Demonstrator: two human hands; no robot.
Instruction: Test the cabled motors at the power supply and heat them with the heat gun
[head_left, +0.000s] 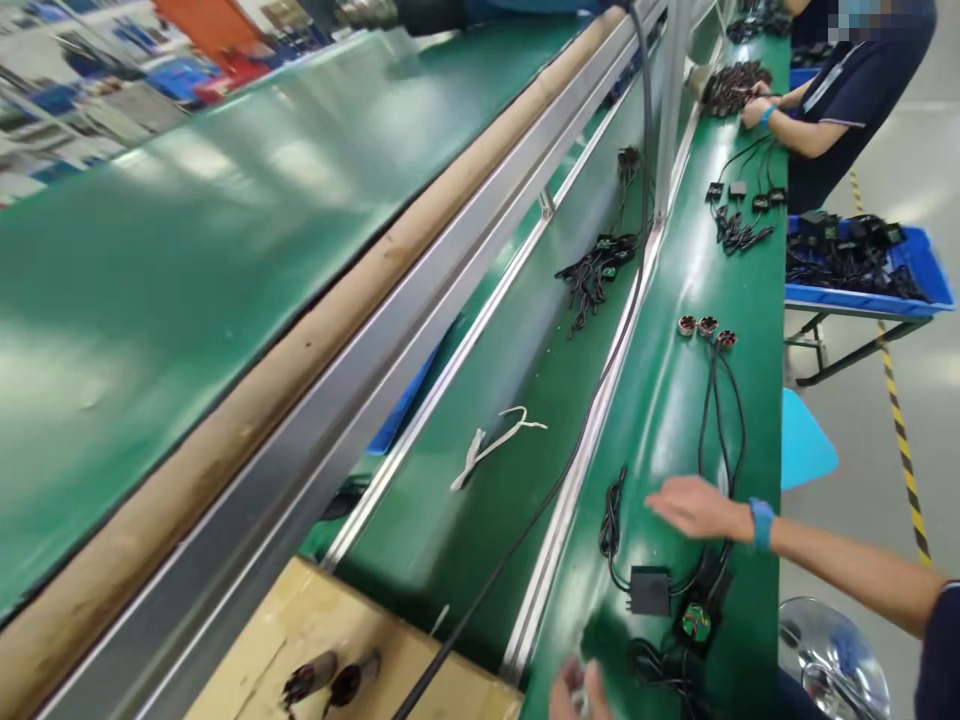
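right hand (pixel 694 507) is near the black box (pixel 649 590); left hand (pixel 579 692)'s blurry over the green bench (pixel 667 430); can't tell if either one's fingers grip anything

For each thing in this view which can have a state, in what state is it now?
Left hand: fingers curled, contents unclear
Right hand: over the bench, fingers together
Cable bundle: folded, lying
Black box: flat, cables attached
Green round part: uncovered
Three round parts: insides visible
White strip: lying loose
Blue bin: loaded with black parts
Two cylinders: resting on cardboard
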